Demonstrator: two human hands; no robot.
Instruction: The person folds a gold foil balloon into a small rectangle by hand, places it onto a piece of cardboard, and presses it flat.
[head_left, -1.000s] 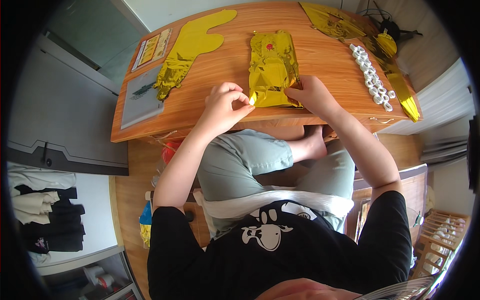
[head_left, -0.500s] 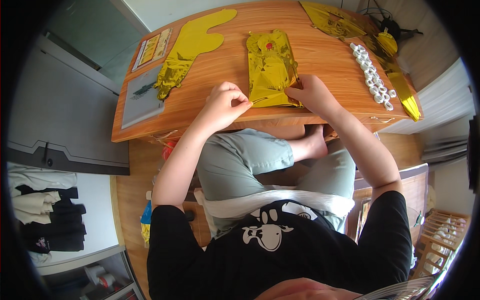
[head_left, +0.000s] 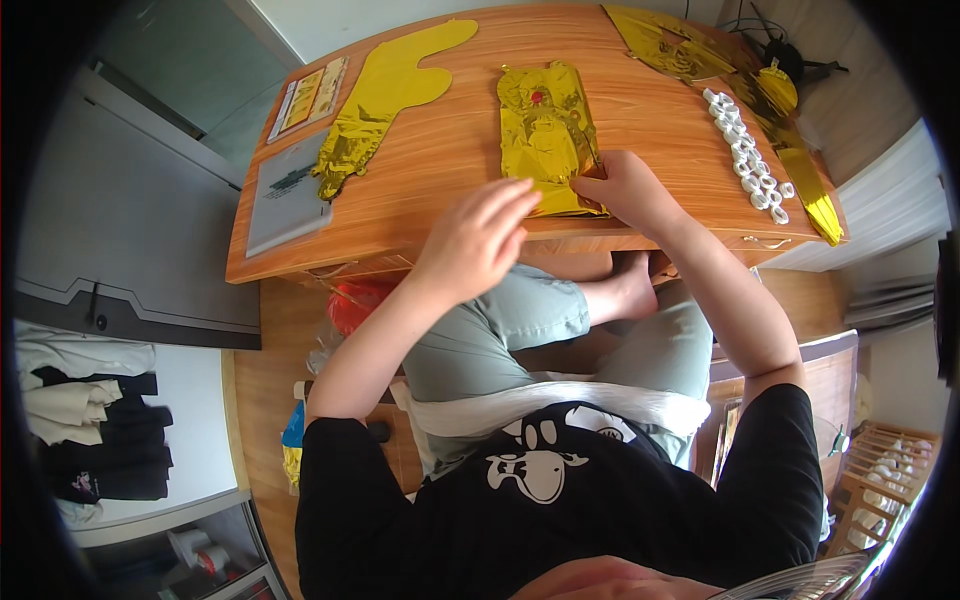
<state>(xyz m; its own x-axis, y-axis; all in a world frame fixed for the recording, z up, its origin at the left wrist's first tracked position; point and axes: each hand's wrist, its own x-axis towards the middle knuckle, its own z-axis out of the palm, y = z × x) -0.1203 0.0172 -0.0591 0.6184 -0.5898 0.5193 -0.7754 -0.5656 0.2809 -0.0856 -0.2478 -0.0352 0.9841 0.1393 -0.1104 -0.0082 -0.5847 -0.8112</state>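
Left hand (head_left: 478, 243) hovers open, fingers spread, over the near edge of the table (head_left: 450, 160), gripping nothing. Right hand (head_left: 627, 188) presses down on the near end of the gold foil (head_left: 545, 135) lying flat mid-table; fingers curled at its edge, a pinch I cannot confirm. Farther right, white rings (head_left: 745, 165) run in a line; farther left, a yellow cutout (head_left: 385, 95).
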